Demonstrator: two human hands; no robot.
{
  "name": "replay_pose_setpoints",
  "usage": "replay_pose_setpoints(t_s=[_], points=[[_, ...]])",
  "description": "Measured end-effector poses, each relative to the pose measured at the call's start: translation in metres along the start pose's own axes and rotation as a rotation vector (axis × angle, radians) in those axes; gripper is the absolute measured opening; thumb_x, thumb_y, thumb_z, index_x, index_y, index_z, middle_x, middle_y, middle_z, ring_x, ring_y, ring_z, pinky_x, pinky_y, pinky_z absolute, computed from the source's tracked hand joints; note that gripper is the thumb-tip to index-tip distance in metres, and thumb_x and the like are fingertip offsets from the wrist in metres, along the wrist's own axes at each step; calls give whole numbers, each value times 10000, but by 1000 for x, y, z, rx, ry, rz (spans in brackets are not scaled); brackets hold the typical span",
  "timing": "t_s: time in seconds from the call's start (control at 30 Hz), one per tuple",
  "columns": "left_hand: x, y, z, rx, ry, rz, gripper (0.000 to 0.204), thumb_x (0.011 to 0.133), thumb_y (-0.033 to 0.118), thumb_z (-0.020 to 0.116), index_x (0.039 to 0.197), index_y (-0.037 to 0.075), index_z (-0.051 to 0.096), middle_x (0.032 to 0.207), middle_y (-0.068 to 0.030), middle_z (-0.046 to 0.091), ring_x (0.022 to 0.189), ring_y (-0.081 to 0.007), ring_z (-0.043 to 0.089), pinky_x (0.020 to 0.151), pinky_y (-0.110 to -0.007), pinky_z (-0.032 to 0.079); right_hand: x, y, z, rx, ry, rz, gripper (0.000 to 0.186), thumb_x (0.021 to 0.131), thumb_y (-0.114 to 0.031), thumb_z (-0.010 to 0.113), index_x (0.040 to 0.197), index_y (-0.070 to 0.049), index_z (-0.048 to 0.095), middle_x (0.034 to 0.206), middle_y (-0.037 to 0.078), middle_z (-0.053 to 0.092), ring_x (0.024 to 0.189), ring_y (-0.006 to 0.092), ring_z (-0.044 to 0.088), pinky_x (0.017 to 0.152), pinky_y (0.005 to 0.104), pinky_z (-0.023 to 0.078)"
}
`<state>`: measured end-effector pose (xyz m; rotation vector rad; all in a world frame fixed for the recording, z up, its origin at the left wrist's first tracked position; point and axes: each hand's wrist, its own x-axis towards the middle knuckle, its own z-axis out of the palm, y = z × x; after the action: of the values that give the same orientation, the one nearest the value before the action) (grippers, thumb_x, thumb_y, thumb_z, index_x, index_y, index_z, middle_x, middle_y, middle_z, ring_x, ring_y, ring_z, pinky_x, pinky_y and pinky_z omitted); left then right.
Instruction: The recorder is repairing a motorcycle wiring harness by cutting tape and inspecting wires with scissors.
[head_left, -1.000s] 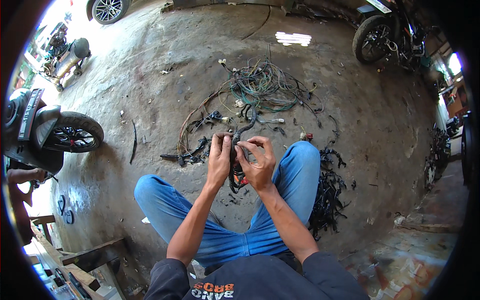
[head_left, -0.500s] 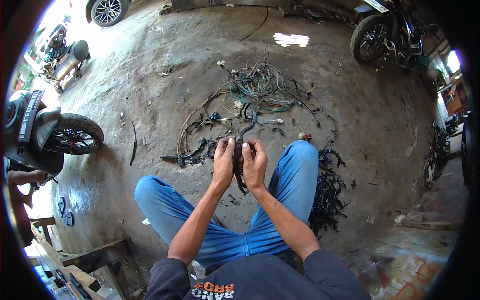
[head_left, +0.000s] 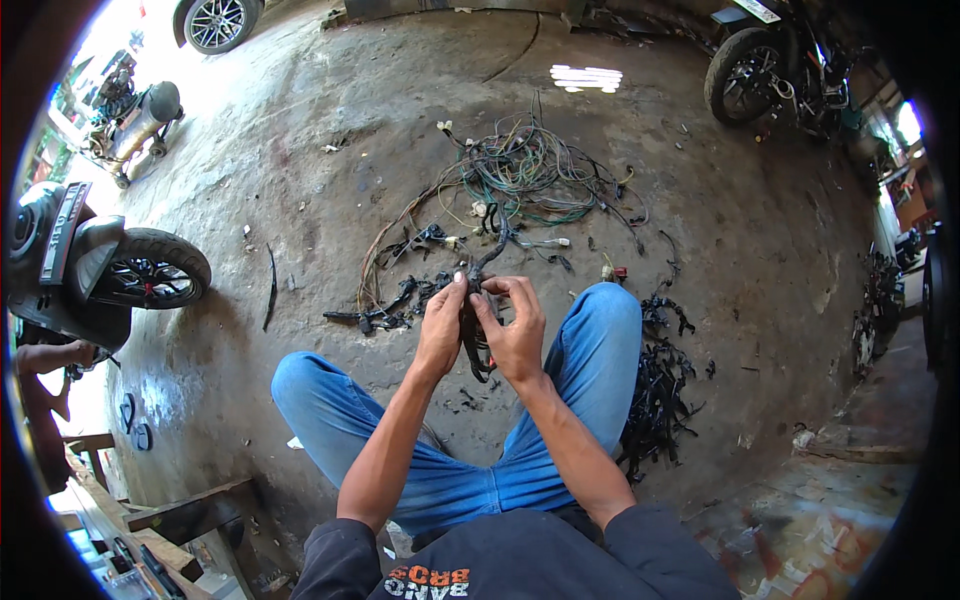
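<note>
A black, tape-wrapped wiring harness [head_left: 495, 250] runs up from between my hands toward a tangle of coloured wires [head_left: 530, 170] on the concrete floor. My left hand [head_left: 440, 325] pinches the harness from the left, thumb upward. My right hand [head_left: 515, 330] grips it from the right, thumb and bent fingers on the dark bundle. The harness's lower end hangs between my wrists, with a small red bit partly showing behind my right hand. White connectors [head_left: 560, 242] and black plugs [head_left: 405, 295] lie around it. Beside my right knee is a heap of black strips [head_left: 655, 400].
A motorcycle front wheel [head_left: 160, 270] stands at left, near another person's limb [head_left: 55, 355] and sandals [head_left: 140, 435]. A compressor [head_left: 150, 110] and car wheel [head_left: 215, 25] are at upper left, a motorcycle [head_left: 750, 75] at upper right. A wooden frame [head_left: 190, 510] is at lower left.
My hands have shifted slightly on the harness: my right fingers drew in alongside the left thumb, then lifted back into a bent pinch. The harness's hanging end has swayed a little.
</note>
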<state>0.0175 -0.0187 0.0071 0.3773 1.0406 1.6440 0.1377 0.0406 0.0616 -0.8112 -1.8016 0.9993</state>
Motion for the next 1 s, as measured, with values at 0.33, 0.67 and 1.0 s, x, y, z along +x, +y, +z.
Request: replay_pose_setpoints(t_s=[0.33, 0.67, 1.0], points=[[-6, 15, 24, 530, -66, 201, 396, 1027, 276, 600, 1271, -36, 602, 1125, -52, 633, 1021, -112, 604, 880, -273, 493, -2, 13, -5, -127, 33, 31, 134, 916, -99, 681, 951, 19, 629, 910, 136, 642, 830, 299, 653, 735, 403, 498], [-8, 1, 48, 963, 414, 453, 237, 970, 110, 608, 1127, -57, 663, 928, -196, 618, 819, -321, 634, 724, -414, 484, -9, 45, 17, 236, 80, 362, 179, 1012, -163, 590, 974, 12, 605, 875, 65, 667, 793, 122, 641, 716, 290, 520], [-4, -3, 26, 632, 153, 262, 297, 1039, 172, 564, 1223, -53, 624, 911, -18, 669, 794, -67, 593, 716, -236, 491, -1, 86, 27, 340, 58, 594, 134, 985, -112, 589, 967, 9, 643, 779, 49, 655, 591, 98, 594, 494, 263, 480]])
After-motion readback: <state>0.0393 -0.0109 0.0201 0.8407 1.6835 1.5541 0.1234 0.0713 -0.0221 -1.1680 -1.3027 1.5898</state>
